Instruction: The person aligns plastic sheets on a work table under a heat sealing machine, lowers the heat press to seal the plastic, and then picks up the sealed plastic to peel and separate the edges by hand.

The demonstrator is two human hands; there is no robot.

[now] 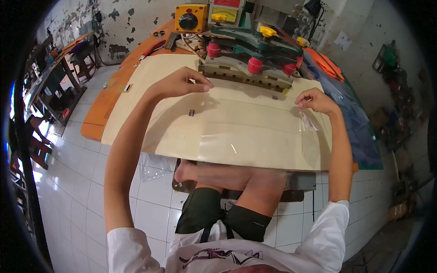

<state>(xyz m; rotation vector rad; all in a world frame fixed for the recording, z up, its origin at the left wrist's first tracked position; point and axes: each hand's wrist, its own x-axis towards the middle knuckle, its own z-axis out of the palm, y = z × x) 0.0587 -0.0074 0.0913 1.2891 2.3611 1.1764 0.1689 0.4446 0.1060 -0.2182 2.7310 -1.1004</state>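
Note:
A clear plastic sheet (236,136) lies across the cream board (177,132) on the table, its lower part hanging past the front edge. My left hand (185,83) is over the sheet's upper left, thumb and index finger stretched toward the right; I see nothing between them. At the sheet's upper right, my right hand (317,101) has its fingers pinched together, with clear plastic hanging just below them. Beyond both hands stands a machine with a dark green frame (241,38) and a slotted metal bar (246,78). A small dark piece (191,113) rests on the board.
A yellow control box (191,19) with a black dial sits behind the left hand. Red-handled pliers (153,49) lie at the back left. Blue plastic sheets (353,109) and an orange item (325,64) are on the right. My legs are under the front edge.

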